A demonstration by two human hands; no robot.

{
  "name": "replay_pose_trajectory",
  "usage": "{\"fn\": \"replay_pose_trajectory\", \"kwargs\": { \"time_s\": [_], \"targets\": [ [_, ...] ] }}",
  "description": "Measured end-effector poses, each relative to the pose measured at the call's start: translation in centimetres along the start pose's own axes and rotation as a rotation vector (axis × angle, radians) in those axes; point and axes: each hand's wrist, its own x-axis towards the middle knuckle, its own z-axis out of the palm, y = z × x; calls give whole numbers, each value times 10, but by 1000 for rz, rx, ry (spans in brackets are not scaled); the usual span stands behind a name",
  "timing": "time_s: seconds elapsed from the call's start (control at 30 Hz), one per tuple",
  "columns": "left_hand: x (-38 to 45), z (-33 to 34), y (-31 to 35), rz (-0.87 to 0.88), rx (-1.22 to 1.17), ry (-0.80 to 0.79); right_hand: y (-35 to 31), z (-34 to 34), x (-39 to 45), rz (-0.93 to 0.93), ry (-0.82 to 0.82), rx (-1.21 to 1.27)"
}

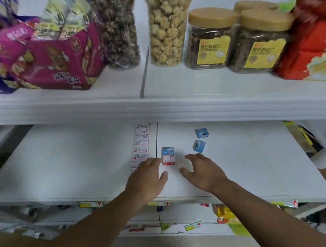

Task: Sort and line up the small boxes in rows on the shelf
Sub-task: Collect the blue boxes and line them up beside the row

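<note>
Three small blue boxes lie loose on the white middle shelf [244, 154]. One box with a red and white label [168, 156] stands just right of the shelf seam. A second blue box [199, 146] lies tilted to its right, and a third blue box [202, 133] sits behind that one. My left hand [147, 175] hovers palm down with its fingertips touching or almost touching the labelled box's left side. My right hand [202, 172] is spread open just right of that box, holding nothing.
A strip of red and white labels [140, 146] lies left of the seam. The upper shelf [155, 101] overhangs, carrying snack boxes [53, 60], tall jars [170, 24], lidded jars [209, 39] and red packs [314, 28]. Lower shelves with price tags [90, 204] sit below.
</note>
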Motion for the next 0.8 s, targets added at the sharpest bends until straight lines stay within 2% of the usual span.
{"fn": "replay_pose_trajectory", "kwargs": {
  "time_s": [0.07, 0.17, 0.27, 0.57, 0.8],
  "targets": [
    [-5, -10, 11, 53, 163, 20, -6, -11, -13, -43, 55, -203],
    [-8, -12, 34, 122, 290, 82, -12, -18, -27, -60, 129, -286],
    [-9, -12, 57, 176, 319, 104, -13, -20, -43, -48, 147, -275],
    [-31, -19, 100, 150, 395, 72, 28, -60, -97, 42, 151, -249],
    [-63, -13, 151, 94, 433, 66, 63, -80, -139, -7, 148, -193]
  ]
}}
